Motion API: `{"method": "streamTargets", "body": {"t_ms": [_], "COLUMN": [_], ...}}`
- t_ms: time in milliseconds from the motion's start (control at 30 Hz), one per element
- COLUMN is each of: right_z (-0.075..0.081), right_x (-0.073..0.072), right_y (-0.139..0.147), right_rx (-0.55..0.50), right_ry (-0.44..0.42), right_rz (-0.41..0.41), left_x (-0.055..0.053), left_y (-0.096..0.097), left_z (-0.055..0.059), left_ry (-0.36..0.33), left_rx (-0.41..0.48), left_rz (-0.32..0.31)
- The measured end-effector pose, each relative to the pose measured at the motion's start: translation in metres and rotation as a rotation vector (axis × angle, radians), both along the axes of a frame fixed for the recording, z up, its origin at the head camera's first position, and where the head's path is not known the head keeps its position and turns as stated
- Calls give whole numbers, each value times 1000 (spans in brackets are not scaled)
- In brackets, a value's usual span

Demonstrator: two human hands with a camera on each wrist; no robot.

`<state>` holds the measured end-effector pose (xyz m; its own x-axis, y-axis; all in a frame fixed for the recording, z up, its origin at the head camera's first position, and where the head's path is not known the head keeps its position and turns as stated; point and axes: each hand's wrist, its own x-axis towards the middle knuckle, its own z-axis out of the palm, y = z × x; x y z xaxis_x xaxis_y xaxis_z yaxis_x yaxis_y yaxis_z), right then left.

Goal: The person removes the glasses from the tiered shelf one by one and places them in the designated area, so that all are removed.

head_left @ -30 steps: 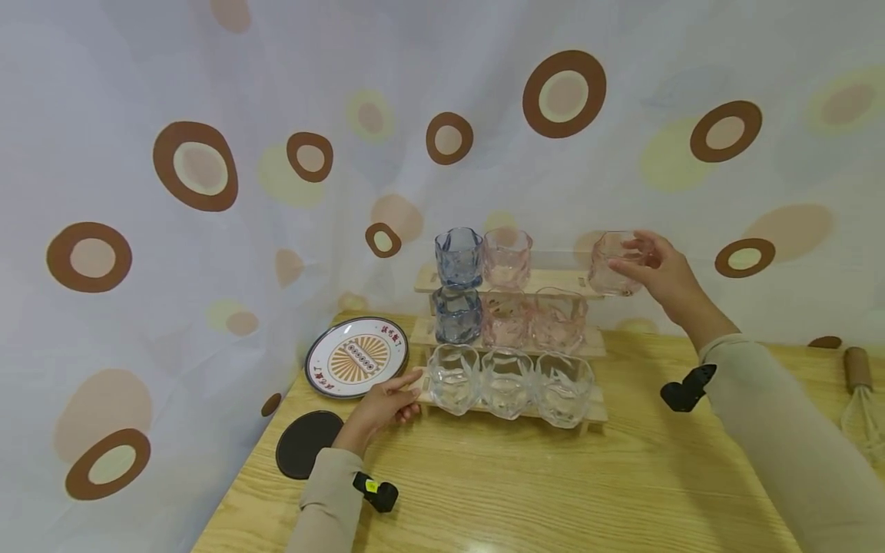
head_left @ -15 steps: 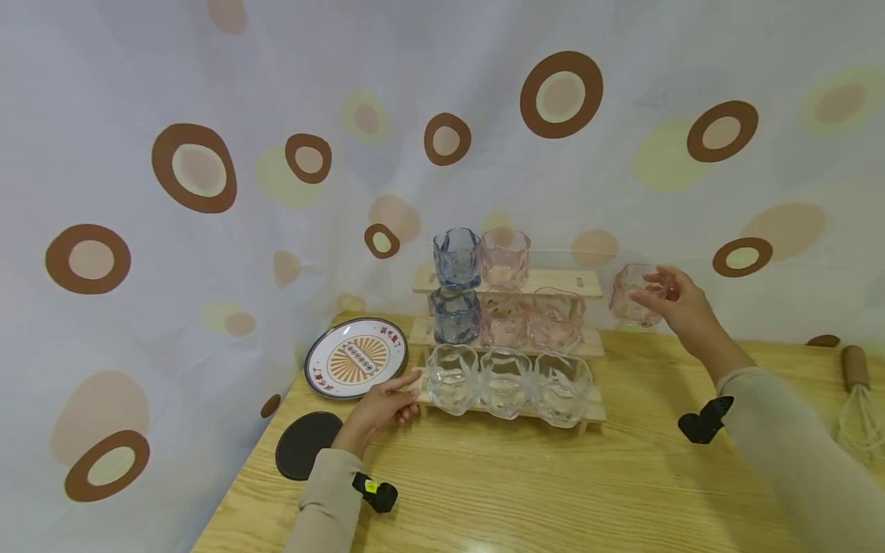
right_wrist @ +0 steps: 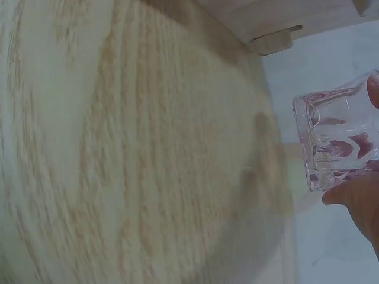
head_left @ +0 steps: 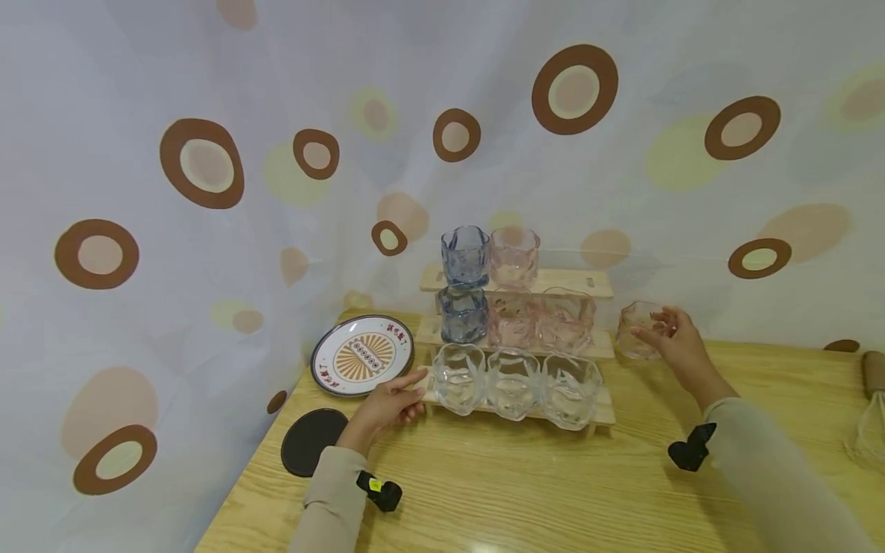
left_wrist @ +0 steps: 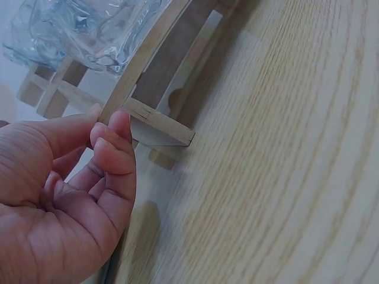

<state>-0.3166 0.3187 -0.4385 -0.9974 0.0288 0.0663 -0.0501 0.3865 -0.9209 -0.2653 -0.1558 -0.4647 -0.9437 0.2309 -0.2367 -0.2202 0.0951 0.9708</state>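
Observation:
My right hand (head_left: 681, 349) grips a pink glass tumbler (head_left: 638, 330) by its side, just right of a three-tier wooden rack (head_left: 577, 282). In the right wrist view, thumb and fingers clasp the same pink tumbler (right_wrist: 337, 133), its base above the table. My left hand (head_left: 387, 407) pinches the left end of the rack's lowest shelf; the left wrist view shows thumb and fingertips on the shelf edge (left_wrist: 121, 89). Blue tumblers (head_left: 465, 257) stand at the left of the upper two tiers, pink tumblers (head_left: 515, 257) beside them. Clear tumblers (head_left: 513, 384) line the bottom tier.
Left of the rack lies a patterned plate (head_left: 362, 355), with a black round coaster (head_left: 314, 442) in front of it. A whisk (head_left: 871, 415) is at the right edge. Behind the wooden table (head_left: 498, 491) hangs a dotted curtain (head_left: 387, 92).
My right hand has carried the pink tumbler from the right end of the top shelf, rightward and down beside the rack. The left hand stays at the bottom shelf's end.

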Motion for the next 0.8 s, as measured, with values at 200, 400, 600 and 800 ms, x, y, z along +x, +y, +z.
{"method": "streamTargets", "body": {"t_ms": [200,400,600,800], "right_z": [-10,-17,-22,-27], "right_x": [-1,-3,-5,-7], "right_y": [-2,-1,-1,-5], "right_rx": [16,9,-2,-27], "right_ry": [-5,-30,-20,-19], "right_rz": [-13,-21,-33,-19], "left_x": [-1,-1,-2,0], "left_y": [0,1,1,-1], "left_z": [0,0,1,1], "left_ry": [-1,2,-4,-11], "left_rx": [-10,-17,-16,-3], "left_rz": [4,-13,-20,-4]}}
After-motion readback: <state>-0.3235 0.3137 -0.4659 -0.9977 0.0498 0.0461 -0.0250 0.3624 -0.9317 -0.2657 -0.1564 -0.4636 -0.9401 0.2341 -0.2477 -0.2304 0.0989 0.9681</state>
